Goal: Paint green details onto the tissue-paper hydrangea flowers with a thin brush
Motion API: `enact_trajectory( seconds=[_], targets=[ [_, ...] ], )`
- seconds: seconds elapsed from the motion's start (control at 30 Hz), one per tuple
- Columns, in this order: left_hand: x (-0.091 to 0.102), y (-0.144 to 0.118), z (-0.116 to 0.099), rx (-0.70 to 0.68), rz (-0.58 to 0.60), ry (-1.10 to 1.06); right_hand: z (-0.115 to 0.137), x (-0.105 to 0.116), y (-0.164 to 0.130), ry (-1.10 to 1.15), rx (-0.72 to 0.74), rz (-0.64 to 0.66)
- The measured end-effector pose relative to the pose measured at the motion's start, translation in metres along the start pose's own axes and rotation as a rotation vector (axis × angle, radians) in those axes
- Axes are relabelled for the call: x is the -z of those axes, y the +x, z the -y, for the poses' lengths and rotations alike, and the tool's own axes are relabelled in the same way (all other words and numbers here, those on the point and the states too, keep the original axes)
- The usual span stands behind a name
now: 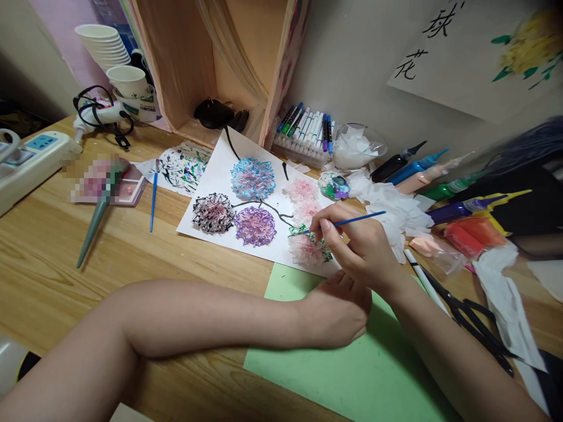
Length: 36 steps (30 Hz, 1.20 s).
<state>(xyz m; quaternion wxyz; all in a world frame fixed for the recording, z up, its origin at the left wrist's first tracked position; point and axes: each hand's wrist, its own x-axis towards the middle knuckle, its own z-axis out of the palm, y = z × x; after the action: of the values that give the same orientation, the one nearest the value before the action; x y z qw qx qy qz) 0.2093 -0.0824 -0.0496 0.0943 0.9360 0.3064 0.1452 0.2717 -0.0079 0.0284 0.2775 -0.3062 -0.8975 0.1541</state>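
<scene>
- A wooden table (211, 316) bears everything; a tan box (187, 64) stands at its back.
- A green sheet (308, 381) lies flat near the person, partly under the white paper (281, 258), which carries dark painted stems and a cluster of paper flowers.
- The left hand (338, 310) rests on the green sheet at the paper's near right corner, fingers curled under; whether they grip anything, one cannot tell.
- The right hand (363, 249), just above it, pinches a blue paintbrush (363, 217) between thumb and fingers.
- Right of the paper lie crumpled white tissues (393, 205), with paint bottles (420, 181) behind them and black scissors (472, 319) nearer the person.
- A box of markers (308, 132) sits behind the paper.
- On the paper's left half are a blue-edged flower (253, 179), a black-edged flower (214, 213) and a purple-edged flower (255, 226).
- On its right are two pale pink flowers (307, 211) and, closest to the person, a green-edged flower (307, 251).
- The brush tip is at that last flower's upper left edge; contact is too small to judge.
</scene>
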Motion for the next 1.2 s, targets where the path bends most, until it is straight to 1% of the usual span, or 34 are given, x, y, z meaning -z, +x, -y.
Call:
enact_trajectory(
  seconds=[0.17,0.3,0.47,0.53,0.63,0.73,0.8,0.87,1.03,1.2],
  targets=[
    [0.000,0.000,-0.001,0.001,-0.003,-0.014,0.001,0.001,0.000,-0.008,-0.004,0.017],
    [-0.001,0.000,-0.001,-0.028,-0.008,0.002,0.002,0.003,0.001,0.002,0.004,-0.017],
    [-0.005,0.000,-0.001,-0.007,-0.061,-0.003,0.002,0.002,0.001,-0.018,-0.014,0.019],
    [-0.004,0.000,-0.001,-0.011,-0.057,0.002,0.003,0.003,0.001,-0.015,-0.009,0.013],
    [-0.001,0.000,-0.001,-0.014,-0.042,0.023,0.005,0.009,0.001,0.011,-0.007,-0.048],
    [0.002,-0.001,-0.001,0.003,-0.066,0.053,0.003,0.018,0.002,0.035,-0.061,-0.193],
    [0.003,-0.002,-0.001,0.011,-0.071,0.070,-0.004,0.025,0.004,0.019,-0.127,-0.303],
    [0.004,-0.003,-0.001,0.018,-0.067,0.086,-0.016,0.032,0.007,-0.018,-0.193,-0.364],
    [0.005,-0.005,-0.002,0.034,-0.089,0.116,-0.050,0.041,0.012,-0.081,-0.268,-0.382],
    [0.003,-0.006,0.000,0.029,-0.096,0.106,-0.077,0.030,0.010,-0.091,-0.344,-0.338]
  ],
)
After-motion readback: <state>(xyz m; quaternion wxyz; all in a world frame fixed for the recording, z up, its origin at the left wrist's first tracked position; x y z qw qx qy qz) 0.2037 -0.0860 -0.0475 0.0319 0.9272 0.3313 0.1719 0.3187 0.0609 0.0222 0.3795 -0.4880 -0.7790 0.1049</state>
